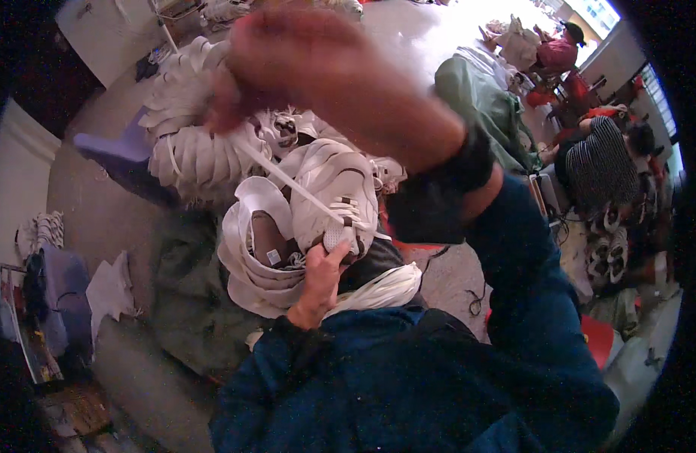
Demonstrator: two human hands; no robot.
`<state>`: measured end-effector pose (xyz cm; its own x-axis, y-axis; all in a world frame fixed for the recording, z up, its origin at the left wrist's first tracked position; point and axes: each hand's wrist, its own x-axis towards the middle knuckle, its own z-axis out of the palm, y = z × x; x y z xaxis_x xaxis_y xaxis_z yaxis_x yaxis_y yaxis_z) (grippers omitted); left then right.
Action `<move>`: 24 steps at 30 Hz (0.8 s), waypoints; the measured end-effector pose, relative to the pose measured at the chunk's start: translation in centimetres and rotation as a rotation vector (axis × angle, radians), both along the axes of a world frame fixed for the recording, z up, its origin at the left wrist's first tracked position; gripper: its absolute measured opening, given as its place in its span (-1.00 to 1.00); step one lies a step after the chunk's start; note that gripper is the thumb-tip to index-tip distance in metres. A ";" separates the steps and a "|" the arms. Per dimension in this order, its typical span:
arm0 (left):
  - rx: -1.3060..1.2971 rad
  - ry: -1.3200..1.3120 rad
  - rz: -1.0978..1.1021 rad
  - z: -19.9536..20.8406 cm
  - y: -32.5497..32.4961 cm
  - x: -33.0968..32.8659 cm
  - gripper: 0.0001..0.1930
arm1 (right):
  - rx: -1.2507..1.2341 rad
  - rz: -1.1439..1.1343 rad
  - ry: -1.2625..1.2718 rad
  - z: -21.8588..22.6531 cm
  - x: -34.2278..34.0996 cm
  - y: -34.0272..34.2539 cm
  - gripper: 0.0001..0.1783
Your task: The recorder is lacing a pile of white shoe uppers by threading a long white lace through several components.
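Observation:
My left hand [318,283] is closed around the tongue end of a white sneaker upper [334,181], which has dark brown trim and a partly laced front. From its eyelets a white shoelace [287,180] stretches taut up and to the left. The fingers of my right hand [287,64] pinch its far end; this hand is raised high and blurred by motion. Against the left side of the upper lies a stack of nested white shoe uppers [257,283]. In my lap, by my left wrist, rests a bundle of loose white laces [382,291].
Beyond my hands, many more white uppers [189,155] are piled on a purple chair [114,151]. A green sack [480,98] stands at the back right. Two people sit working on the right, one in a striped top [608,162]. White shoes [608,253] lie nearby.

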<state>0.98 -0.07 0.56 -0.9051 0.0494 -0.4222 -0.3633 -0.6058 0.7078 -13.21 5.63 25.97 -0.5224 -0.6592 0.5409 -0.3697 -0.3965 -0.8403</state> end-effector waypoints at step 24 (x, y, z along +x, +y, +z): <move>-1.709 1.053 -0.224 3.7 -5.6 -5.9 -0.84 | 0.564 -0.446 -0.422 -24.3 6.7 14.7 -0.88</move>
<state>-4.87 -5.68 4.22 -0.8181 0.3739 0.4369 0.5348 0.7738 0.3393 -6.54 20.29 1.70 -0.8837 -0.4556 -0.1078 -0.0020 0.2341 -0.9722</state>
